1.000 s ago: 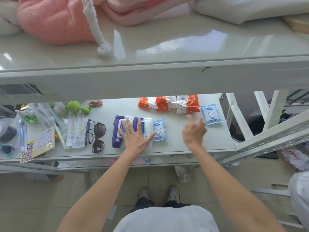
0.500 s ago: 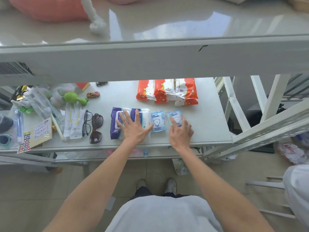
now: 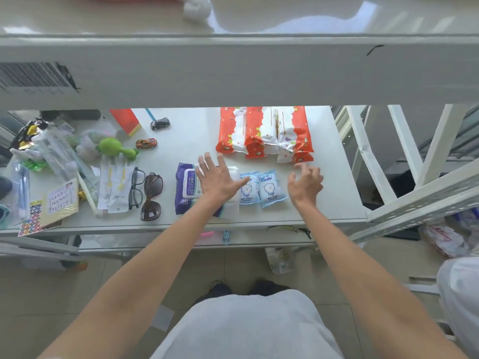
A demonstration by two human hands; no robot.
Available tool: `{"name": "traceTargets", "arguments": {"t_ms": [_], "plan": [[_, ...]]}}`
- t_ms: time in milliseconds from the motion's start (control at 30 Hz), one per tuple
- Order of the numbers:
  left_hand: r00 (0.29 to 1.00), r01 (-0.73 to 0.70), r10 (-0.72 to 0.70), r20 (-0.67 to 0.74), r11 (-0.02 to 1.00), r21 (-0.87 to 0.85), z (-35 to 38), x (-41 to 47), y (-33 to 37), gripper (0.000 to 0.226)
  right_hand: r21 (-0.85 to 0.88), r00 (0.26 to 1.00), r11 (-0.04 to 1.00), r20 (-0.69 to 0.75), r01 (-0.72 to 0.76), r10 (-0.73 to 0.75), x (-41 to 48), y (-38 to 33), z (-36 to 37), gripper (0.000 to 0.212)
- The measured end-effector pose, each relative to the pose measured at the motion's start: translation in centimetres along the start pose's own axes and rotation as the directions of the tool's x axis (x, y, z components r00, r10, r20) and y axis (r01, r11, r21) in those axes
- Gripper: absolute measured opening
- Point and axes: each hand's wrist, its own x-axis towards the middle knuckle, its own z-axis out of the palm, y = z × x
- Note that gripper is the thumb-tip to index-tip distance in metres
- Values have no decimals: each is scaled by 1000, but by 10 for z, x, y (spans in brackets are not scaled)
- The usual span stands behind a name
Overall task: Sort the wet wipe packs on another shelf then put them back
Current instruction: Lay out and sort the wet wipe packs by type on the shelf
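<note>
On the white shelf point(image 3: 324, 203) lie a large purple wipe pack point(image 3: 185, 190) and a white pack point(image 3: 232, 203) beside it. My left hand point(image 3: 217, 178) rests flat on them with spread fingers. Two small blue wipe packs point(image 3: 261, 189) lie side by side just right of it. My right hand point(image 3: 305, 181) hovers right of the blue packs, fingers loosely bent, holding nothing. Three orange-and-white wipe packs point(image 3: 264, 132) lie in a row farther back.
Sunglasses point(image 3: 151, 194), black-framed glasses point(image 3: 136, 187), white sachets point(image 3: 114, 186), a green toy point(image 3: 115, 149), two toy cars point(image 3: 146, 143) and clutter fill the shelf's left half. An upper shelf point(image 3: 233, 71) overhangs the back. White frame bars point(image 3: 414, 200) stand at the right.
My right hand brought the second small blue pack beside the first, let it go and drew away to the right. My left hand stayed on the large packs.
</note>
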Motion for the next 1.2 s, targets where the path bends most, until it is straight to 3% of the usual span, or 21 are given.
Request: {"name": "traceTargets", "arguments": {"t_ms": [100, 200, 267, 400, 567, 667, 733, 800, 900, 1000, 1100, 1200], "plan": [[990, 78, -102, -98, 971, -224, -14, 38, 13, 97, 121, 987, 988, -114, -101, 114, 48, -9, -16, 35], [949, 295, -312, 35, 850, -437, -18, 88, 19, 98, 107, 981, 978, -49, -179, 185, 92, -25, -19, 57], [923, 373, -364, 126, 761, -531, -12, 116, 18, 100, 49, 978, 977, 43, -208, 206, 110, -33, -11, 73], [928, 370, -289, 234, 655, -659, 7, 153, 1, 81, 15, 955, 963, 131, -270, 266, 125, -34, 9, 89], [929, 360, -235, 286, 402, -842, -35, 146, 0, 23, 42, 962, 969, 136, -245, 237, 131, -13, 14, 72], [955, 286, -168, 246, 287, -914, -61, 141, 12, 21, 77, 964, 975, 186, -207, 190, 132, -9, 5, 65], [969, 243, -128, 213, 324, -914, -65, 138, 35, 16, 73, 965, 980, 205, -184, 166, 136, -6, -1, 55], [977, 209, -115, 177, 426, -880, -57, 134, 65, 14, 60, 961, 984, 235, -166, 148, 138, -2, -8, 45], [975, 220, -149, 163, 591, -776, -23, 132, 94, 53, 37, 941, 985, 303, -170, 151, 144, 5, -18, 41], [981, 192, -121, 153, 740, -645, -12, 131, 95, 75, 13, 903, 984, 400, -180, 160, 153, 13, -24, 48], [975, 210, -114, 191, 757, -618, -22, 133, 89, 99, 22, 833, 979, 528, -204, 162, 163, 13, -31, 40], [952, 280, -119, 283, 713, -643, -26, 146, 84, 113, 162, 775, 924, 605, -346, 184, 166, -2, -42, 33]]}}
